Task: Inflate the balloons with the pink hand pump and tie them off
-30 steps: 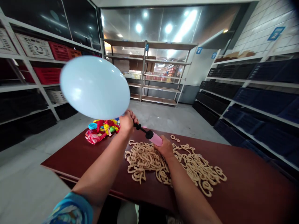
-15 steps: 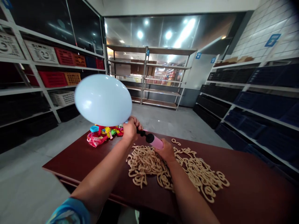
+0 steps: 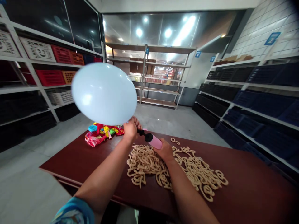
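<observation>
A large pale blue balloon (image 3: 104, 93), blown up round, stands at the left above the table. My left hand (image 3: 131, 127) is closed round the balloon's neck, at the black front part of a hand pump; the join is hidden by my fingers. My right hand (image 3: 164, 150) is wrapped round the pink barrel of the balloon pump (image 3: 154, 141), which slants down to the right between my hands. Below them lies a heap of tan curled, rope-like pieces (image 3: 146, 161) on the dark red table (image 3: 93, 165). A second spread of tan curled pieces (image 3: 201, 171) lies to the right.
Limp coloured balloons (image 3: 112, 130) and a red-and-pink plastic bag (image 3: 93, 139) lie at the table's far left. Shelves with crates (image 3: 62, 54) line the left wall. Metal racks (image 3: 161, 84) stand behind, and dark bins (image 3: 268, 124) fill the right-hand shelves.
The balloon has grown larger and reaches higher and further right. Both hands keep their hold on the balloon neck and the pump. The whole view has shifted slightly.
</observation>
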The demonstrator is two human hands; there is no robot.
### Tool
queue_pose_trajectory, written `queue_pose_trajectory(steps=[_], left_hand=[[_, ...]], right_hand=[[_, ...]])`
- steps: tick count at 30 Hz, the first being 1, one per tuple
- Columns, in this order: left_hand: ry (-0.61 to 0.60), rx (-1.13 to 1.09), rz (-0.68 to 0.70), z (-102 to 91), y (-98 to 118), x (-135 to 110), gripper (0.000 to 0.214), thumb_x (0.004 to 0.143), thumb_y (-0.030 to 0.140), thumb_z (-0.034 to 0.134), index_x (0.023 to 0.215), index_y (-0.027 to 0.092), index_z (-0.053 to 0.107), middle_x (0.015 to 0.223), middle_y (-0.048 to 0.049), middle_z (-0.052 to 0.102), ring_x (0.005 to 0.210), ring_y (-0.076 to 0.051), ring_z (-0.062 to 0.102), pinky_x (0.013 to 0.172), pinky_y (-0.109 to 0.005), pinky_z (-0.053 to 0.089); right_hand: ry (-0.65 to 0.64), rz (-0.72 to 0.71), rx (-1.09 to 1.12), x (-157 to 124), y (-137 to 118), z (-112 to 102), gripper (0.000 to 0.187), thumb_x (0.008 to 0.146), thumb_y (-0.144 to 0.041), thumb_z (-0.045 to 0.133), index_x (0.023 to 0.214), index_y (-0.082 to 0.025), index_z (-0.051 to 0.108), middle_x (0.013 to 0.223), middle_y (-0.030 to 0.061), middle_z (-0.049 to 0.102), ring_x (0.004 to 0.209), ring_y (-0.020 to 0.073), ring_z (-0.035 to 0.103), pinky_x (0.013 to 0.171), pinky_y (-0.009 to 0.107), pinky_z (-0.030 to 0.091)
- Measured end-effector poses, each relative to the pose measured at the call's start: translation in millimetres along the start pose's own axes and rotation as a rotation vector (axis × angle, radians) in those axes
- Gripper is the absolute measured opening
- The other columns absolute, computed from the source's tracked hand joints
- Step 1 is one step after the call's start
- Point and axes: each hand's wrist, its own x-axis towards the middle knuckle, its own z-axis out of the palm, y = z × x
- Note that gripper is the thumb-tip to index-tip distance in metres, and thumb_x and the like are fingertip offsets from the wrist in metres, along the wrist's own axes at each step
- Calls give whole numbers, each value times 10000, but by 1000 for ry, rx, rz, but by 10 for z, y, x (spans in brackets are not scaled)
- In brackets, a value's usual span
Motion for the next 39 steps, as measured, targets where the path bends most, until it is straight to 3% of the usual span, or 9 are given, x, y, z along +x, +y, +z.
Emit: queue_pose_trajectory(steps=[4,8,11,17,20,23,32,35,39], left_hand=[[50,-34,-43,-42,-393,-70,170,606,134,420,531,196,281,380,85,242,285,-62,285,338,-198,278],[49,-46,-68,-97,-431,-67,137,589,129,410,534,193,302,386,80,262,292,-67,309,348,-204,292],[29,-30,-41,-111,-187,-52,129,601,137,413,546,194,310,397,78,276,296,-72,320,355,-213,310],[-53,-34,75,-37,622,-89,136,628,148,416,565,197,306,424,74,293,302,-70,306,359,-216,312],[-33,-35,113,-8,777,-45,135,632,150,417,569,197,307,428,73,286,306,-65,300,354,-205,290],[-6,-37,68,-19,611,42,148,633,154,422,563,197,299,424,76,267,303,-61,281,338,-198,258],[107,-53,-69,-166,-446,36,138,620,138,411,563,198,300,413,80,261,310,-66,297,346,-208,294],[106,-82,-103,-189,-500,31,138,623,140,410,569,198,297,423,80,267,313,-63,297,355,-213,306],[60,-66,-82,-169,-193,42,138,633,154,419,572,198,303,422,80,269,308,-67,306,360,-216,307]], right_hand=[[-16,-15,-46,2,11,13,321,604,-371,629,852,-198,523,751,29,599,687,179,554,584,256,356],[-29,-38,-45,-4,8,33,339,615,-383,625,883,-200,525,767,29,604,693,179,557,581,254,349],[-13,-40,-10,-5,-13,20,349,619,-373,622,910,-205,528,789,28,609,708,175,560,592,251,353],[5,-25,68,15,-32,-65,374,603,-344,624,932,-193,532,829,38,609,748,175,558,628,249,377],[-8,8,58,21,-34,-80,343,614,-355,618,904,-191,533,810,39,610,728,174,559,610,248,372],[-43,39,28,20,-32,-75,324,619,-377,626,868,-194,529,784,36,610,704,174,559,582,244,357],[-62,10,-117,-3,14,25,348,631,-441,634,855,-197,529,741,35,610,673,179,553,548,248,300],[-60,-4,-109,-1,9,38,340,632,-407,639,878,-199,531,757,34,612,689,176,557,564,245,306],[-35,-25,-44,8,-9,-14,355,626,-368,640,918,-198,532,786,34,610,709,172,560,587,242,335]])
